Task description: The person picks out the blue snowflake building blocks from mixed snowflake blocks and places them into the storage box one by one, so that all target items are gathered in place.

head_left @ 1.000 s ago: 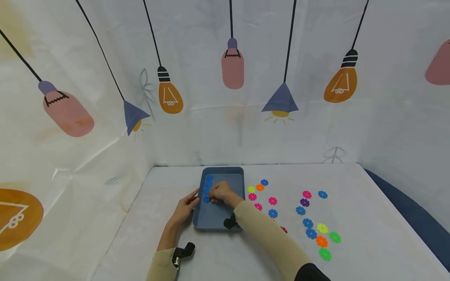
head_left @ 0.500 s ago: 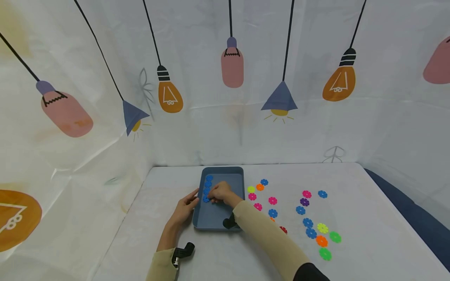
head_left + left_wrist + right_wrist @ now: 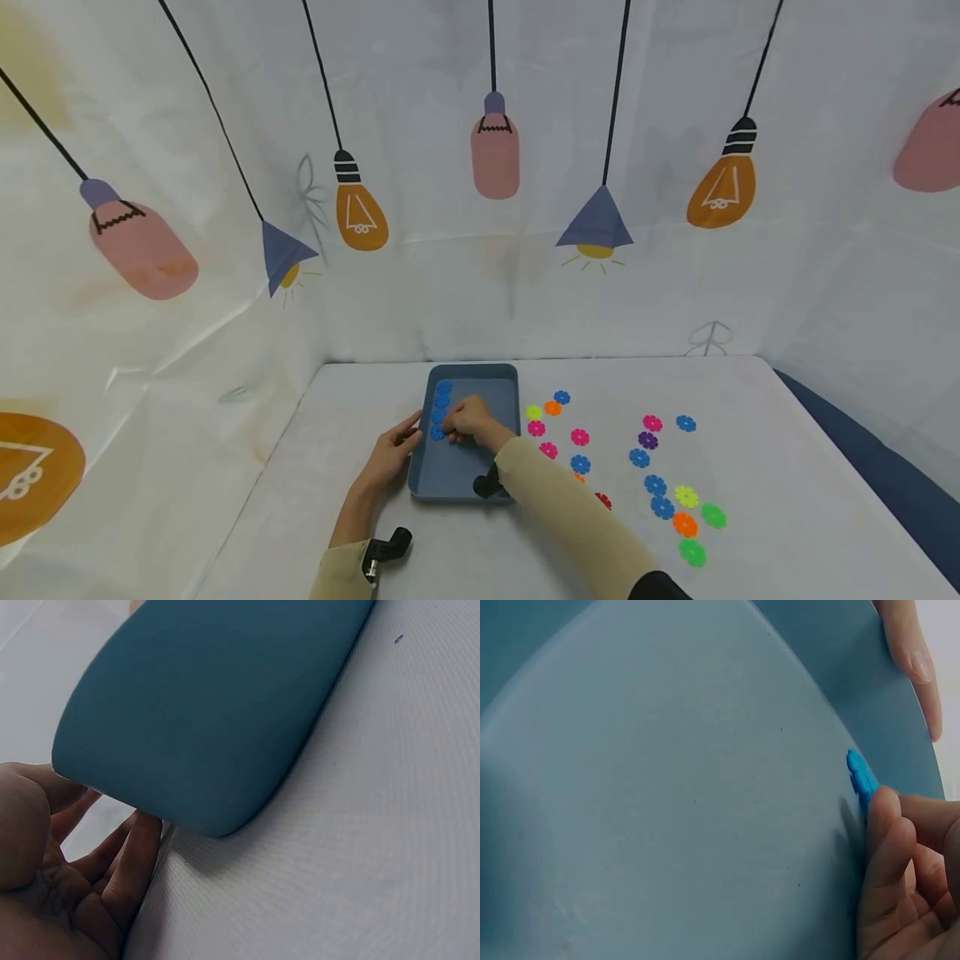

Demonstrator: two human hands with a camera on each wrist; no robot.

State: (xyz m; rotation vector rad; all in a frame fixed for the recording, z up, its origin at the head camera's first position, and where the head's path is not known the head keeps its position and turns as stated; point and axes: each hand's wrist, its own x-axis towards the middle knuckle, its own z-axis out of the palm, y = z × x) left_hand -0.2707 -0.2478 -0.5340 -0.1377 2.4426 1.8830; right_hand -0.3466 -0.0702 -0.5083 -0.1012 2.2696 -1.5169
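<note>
A blue-grey tray point(image 3: 480, 492) lies on the white table, with several blue flower-shaped plastic discs point(image 3: 441, 402) lined up along its left side. At the tray's left rim, my left hand point(image 3: 393, 450) holds the edge, one fingertip point(image 3: 919, 667) lapping over it in the right wrist view. My right hand point(image 3: 474, 419) reaches into the tray and pinches a blue flower-shaped disc point(image 3: 861, 774) between thumb and finger, at the near end of the row. In the right wrist view this disc stands tilted close to the tray's side wall, its lower part hidden by the fingers.
Right of the tray, loose discs lie on the table, among them a pink disc point(image 3: 580, 437), an orange disc point(image 3: 685, 524), a green disc point(image 3: 693, 552) and a purple disc point(image 3: 648, 440). The right forearm partly covers a red disc point(image 3: 603, 501). A lamp-patterned sheet point(image 3: 495, 275) hangs behind.
The head view has shifted slightly, so the scene sits a little lower in it. Both hands keep their places at the tray and the discs have not visibly moved.
</note>
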